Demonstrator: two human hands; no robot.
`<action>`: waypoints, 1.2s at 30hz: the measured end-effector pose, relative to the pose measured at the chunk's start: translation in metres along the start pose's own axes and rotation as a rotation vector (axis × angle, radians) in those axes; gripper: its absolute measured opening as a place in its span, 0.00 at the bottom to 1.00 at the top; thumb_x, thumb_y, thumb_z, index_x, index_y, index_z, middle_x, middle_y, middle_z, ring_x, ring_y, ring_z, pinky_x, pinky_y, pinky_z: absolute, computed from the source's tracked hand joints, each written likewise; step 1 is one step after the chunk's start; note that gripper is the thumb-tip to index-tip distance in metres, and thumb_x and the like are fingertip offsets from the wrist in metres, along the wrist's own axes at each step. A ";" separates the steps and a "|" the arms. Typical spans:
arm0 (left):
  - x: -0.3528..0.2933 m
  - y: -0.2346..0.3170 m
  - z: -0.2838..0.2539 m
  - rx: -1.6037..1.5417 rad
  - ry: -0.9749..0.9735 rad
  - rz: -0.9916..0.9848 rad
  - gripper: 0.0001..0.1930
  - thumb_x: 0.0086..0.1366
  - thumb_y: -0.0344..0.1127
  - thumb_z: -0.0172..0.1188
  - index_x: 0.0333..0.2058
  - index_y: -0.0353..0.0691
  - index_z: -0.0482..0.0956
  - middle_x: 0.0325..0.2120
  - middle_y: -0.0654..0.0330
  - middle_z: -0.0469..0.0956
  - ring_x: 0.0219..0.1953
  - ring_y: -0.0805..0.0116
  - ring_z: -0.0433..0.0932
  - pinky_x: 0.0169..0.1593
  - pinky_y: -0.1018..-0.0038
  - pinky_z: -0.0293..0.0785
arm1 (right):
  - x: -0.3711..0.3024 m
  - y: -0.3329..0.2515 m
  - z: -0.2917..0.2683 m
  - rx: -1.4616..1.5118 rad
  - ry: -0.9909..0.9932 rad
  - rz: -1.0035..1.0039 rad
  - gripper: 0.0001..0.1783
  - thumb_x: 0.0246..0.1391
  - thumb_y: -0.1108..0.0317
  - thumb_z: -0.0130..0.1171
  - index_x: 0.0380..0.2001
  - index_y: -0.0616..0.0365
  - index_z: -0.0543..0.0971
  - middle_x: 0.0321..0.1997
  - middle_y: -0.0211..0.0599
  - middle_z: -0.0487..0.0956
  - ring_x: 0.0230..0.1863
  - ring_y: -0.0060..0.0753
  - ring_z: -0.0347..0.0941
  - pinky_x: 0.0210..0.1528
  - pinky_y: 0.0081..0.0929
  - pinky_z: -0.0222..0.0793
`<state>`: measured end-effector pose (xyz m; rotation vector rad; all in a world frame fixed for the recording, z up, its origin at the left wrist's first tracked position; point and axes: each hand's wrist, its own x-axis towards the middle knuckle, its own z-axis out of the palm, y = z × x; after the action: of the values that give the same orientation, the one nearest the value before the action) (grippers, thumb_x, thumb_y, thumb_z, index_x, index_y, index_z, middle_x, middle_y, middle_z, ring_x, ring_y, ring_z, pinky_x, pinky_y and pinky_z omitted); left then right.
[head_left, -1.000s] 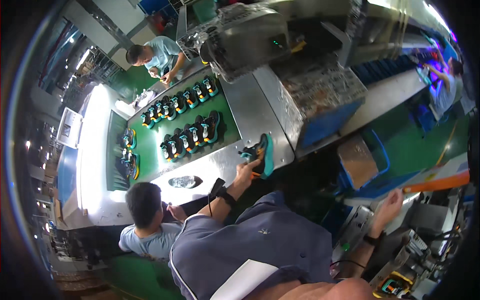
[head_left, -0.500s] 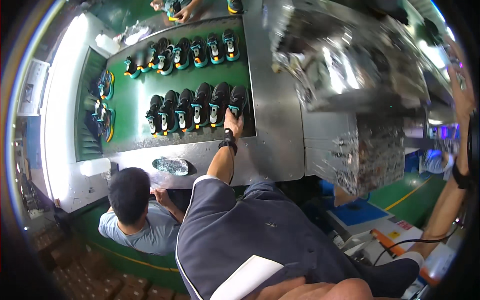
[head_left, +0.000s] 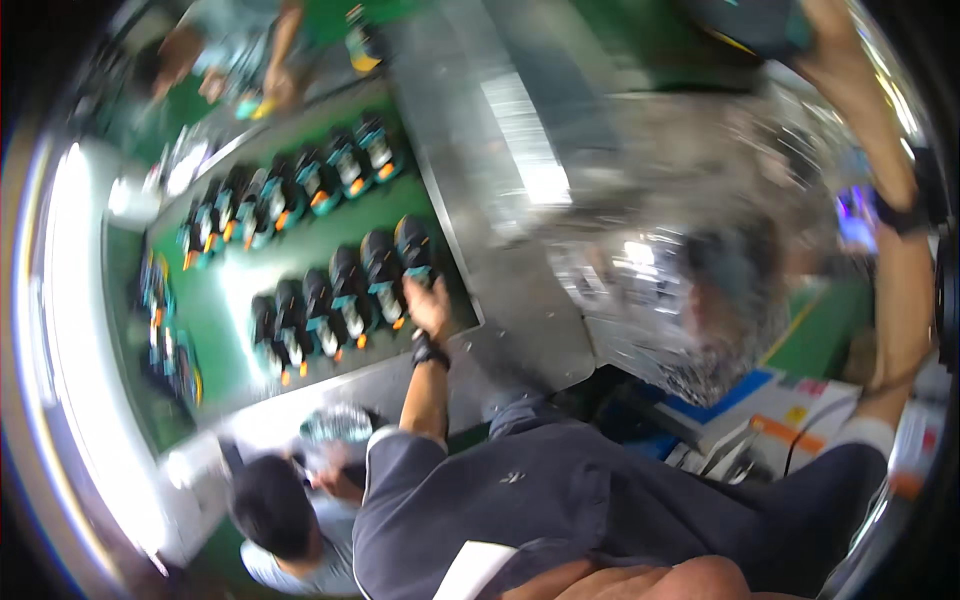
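Observation:
Black sneakers with teal soles and orange tabs stand in two rows on a green conveyor belt point(head_left: 215, 310). At the right end of the near row, my left hand point(head_left: 430, 308) has its fingers round the heel end of a sneaker point(head_left: 412, 240), which rests on the belt. My right arm reaches up along the right side. High up there, my right hand point(head_left: 838, 55) grips a dark sneaker point(head_left: 755, 25) with a yellow edge, cut off by the frame's rim. Motion blurs both hands somewhat.
A metal border point(head_left: 460, 250) frames the belt. Shiny film-wrapped equipment point(head_left: 680, 300) stands between my arms. A co-worker point(head_left: 275, 510) sits at the near left; another person point(head_left: 260, 80) handles a shoe across the belt. More sneakers point(head_left: 172, 360) lie by the bright lamp.
The view has turned, so the belt and rows now slant. My right hand has come further into view, with a dark sneaker in it. My left hand stays at the same sneaker.

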<state>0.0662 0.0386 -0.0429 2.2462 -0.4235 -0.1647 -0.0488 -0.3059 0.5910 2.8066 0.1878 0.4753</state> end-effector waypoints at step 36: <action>-0.700 0.374 -0.170 -0.407 -2.562 0.750 0.39 0.62 0.45 0.61 0.65 0.32 0.55 0.54 0.56 0.70 0.54 0.66 0.68 0.59 0.71 0.63 | -0.599 -0.748 -0.150 -0.254 1.916 2.180 0.29 0.39 0.73 0.68 0.49 0.63 0.74 0.40 0.31 0.78 0.42 0.26 0.72 0.49 0.25 0.68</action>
<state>-0.6373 0.1825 0.3356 0.0853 -1.9429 -2.2503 -0.7200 0.3396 0.3195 0.1285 -2.0862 2.5150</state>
